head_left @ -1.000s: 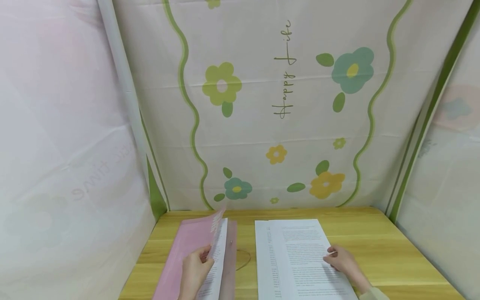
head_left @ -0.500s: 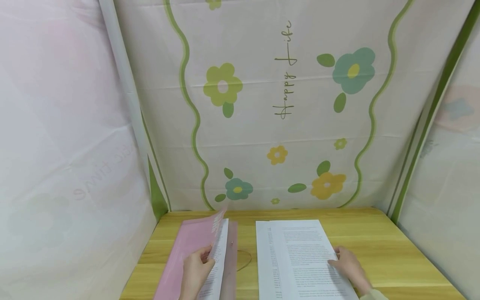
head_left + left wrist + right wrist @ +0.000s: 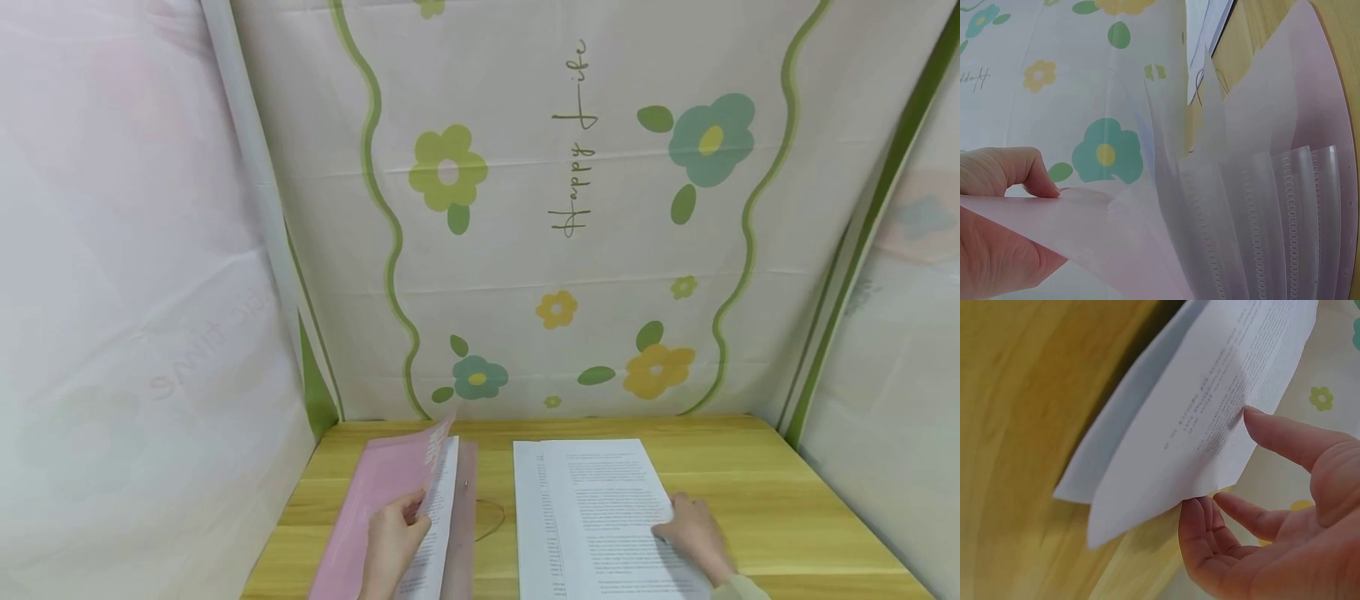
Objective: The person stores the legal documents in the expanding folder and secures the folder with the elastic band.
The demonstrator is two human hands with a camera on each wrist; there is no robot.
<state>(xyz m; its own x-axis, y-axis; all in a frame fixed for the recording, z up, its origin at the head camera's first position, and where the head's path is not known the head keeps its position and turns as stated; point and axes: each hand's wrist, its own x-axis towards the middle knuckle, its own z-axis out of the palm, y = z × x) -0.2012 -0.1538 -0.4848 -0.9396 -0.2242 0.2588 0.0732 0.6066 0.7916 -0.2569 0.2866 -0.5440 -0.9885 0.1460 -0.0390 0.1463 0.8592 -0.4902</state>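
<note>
A pink expanding file folder (image 3: pixel 375 492) lies on the left of the table, its cover raised. My left hand (image 3: pixel 392 542) pinches the edge of this cover between thumb and fingers. Fanned clear pockets (image 3: pixel 1266 219) show inside the folder in the left wrist view, and printed paper stands in it in the head view. To the right lie overlapping printed sheets (image 3: pixel 607 517). My right hand (image 3: pixel 693 533) holds their right edge, thumb on the printed face and fingers at the paper's edge. In the right wrist view the sheets (image 3: pixel 1166 425) part slightly at one end.
A thin cord loop (image 3: pixel 491 518) lies between folder and sheets on the wooden table (image 3: pixel 795 517). A flowered cloth wall (image 3: pixel 495 250) rises behind the table, with white cloth sides left and right.
My right hand has shifted slightly right and nearer along the sheets' edge, its thumb now lower on the page. The left hand and the folder cover stay as they were.
</note>
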